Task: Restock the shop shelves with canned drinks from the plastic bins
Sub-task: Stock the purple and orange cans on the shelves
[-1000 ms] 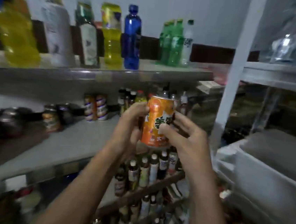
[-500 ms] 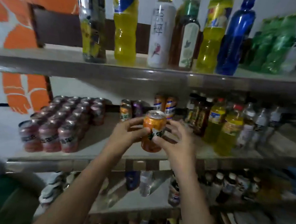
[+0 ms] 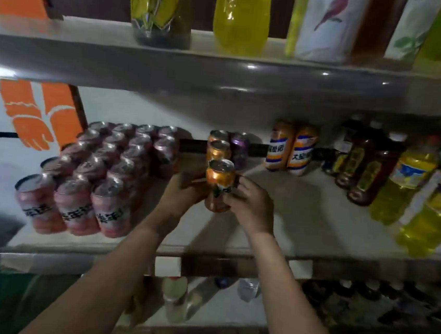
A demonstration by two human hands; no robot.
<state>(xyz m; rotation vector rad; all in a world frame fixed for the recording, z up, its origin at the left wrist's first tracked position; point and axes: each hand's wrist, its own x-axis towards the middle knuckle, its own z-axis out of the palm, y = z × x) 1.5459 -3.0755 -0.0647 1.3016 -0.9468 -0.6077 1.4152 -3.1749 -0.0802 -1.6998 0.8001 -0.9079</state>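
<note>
The shelf [image 3: 304,216] bears pink cans [image 3: 74,200], orange cans [image 3: 217,150] and bottles [image 3: 413,181].

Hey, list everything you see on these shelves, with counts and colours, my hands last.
held can: one, orange, upright at the middle shelf, in front of the orange row
shelved orange cans: two, one behind the other, rear
purple can: one, right of them
pink cans: packed block, too many to count, shelf's left
orange-and-white drinks: two, rear, right of the purple can
brown bottles: several, shelf's right
yellow bottles: at least two, far right
top-shelf bottles: several; yellow, white, brown
lower-shelf bottles: several, blurred
left hand: one, grips the held can's left side
right hand: one, pinches its right side
</note>
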